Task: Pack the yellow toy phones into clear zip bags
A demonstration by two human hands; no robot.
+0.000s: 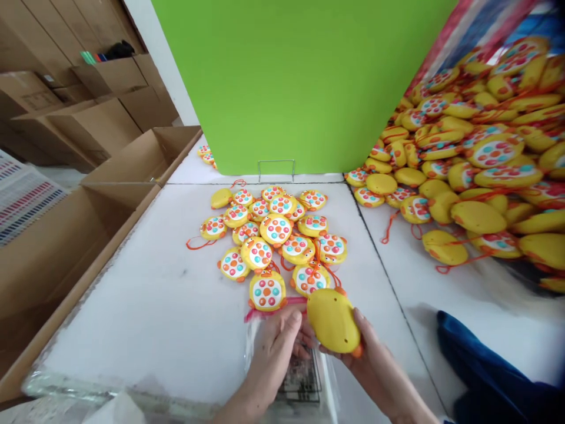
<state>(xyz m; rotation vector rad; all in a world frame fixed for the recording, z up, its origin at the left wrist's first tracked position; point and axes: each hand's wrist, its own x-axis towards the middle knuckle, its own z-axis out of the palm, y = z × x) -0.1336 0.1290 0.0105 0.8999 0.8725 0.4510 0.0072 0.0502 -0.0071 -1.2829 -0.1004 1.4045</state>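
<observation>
The right hand (372, 347) grips a yellow toy (333, 321). The left hand (273, 344), half curled, is over a clear bag (327, 386); I cannot tell whether it grips anything.

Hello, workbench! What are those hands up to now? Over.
Right hand holding yellow toy, undotted side showing. Left hand over clear plastic bag, grip unclear. Dotted toys clustered just beyond both hands.

Yellow oval toy (334, 321) (pinholed back in view)
</observation>
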